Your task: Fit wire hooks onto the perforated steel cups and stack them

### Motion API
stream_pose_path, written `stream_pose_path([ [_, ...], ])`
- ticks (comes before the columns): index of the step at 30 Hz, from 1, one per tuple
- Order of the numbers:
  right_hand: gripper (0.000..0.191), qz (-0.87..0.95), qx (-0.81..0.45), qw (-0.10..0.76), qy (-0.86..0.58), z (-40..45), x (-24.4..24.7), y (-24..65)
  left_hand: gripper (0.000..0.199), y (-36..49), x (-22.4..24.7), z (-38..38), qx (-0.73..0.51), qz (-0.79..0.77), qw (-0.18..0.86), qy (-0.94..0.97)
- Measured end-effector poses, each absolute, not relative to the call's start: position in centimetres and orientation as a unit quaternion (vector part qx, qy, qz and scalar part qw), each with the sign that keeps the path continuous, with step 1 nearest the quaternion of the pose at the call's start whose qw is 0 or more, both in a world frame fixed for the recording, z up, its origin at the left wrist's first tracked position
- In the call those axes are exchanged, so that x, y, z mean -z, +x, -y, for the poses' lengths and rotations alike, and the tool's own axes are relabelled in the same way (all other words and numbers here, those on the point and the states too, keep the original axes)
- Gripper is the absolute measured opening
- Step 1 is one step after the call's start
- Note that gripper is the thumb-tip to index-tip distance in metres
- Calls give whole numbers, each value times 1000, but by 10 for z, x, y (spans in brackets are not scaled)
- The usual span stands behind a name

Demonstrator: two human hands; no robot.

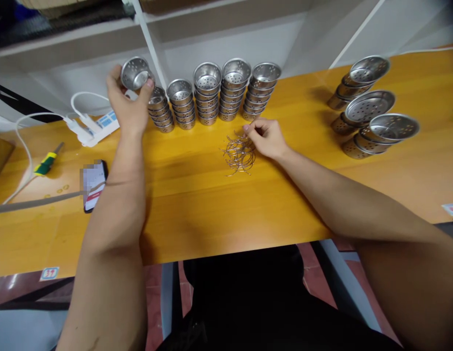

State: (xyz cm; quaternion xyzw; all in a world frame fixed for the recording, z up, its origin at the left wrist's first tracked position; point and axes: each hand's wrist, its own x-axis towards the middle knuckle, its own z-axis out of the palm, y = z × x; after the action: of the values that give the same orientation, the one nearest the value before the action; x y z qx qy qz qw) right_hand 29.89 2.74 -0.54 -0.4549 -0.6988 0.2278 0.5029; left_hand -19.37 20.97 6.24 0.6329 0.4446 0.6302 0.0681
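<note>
High at the left, my left hand (129, 105) grips a perforated metal cup (135, 73) by its sides, mouth tilted toward me. That cup is just above the leftmost of several stacks of similar cups (161, 111), which stand in a row along the back of the table. My right hand (267, 137) is closed in a pinch at the top edge of a small pile of thin curved wires (240, 155). A wire end appears to be between its thumb and finger, though the fingertips partly hide it.
Three leaning stacks of perforated cups (361, 112) stand on the right of the wooden table (211, 209). At the left are a white power strip (100, 127) with cables, a green-and-yellow-handled tool (46, 164) and a phone (95, 187). A shelf unit (226, 36) rises behind.
</note>
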Motion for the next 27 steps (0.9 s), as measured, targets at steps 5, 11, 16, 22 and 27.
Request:
stream_pose_path([
  [5,101,710,-229,489,-452,-27,11,298,164,-204,-46,-222,-609,-477,131,620],
  [11,94,719,-226,484,-445,-27,13,299,156,-194,-36,-228,-617,-467,145,616],
  [16,91,730,-217,477,-437,-28,14,301,155,-199,-26,-237,-630,-471,134,603],
  [22,94,737,-208,472,-437,-25,14,300,162,-195,-27,-234,-613,-483,119,614],
  [27,94,740,-189,476,-436,-23,13,298,174,-180,-31,-208,-601,-468,94,641],
])
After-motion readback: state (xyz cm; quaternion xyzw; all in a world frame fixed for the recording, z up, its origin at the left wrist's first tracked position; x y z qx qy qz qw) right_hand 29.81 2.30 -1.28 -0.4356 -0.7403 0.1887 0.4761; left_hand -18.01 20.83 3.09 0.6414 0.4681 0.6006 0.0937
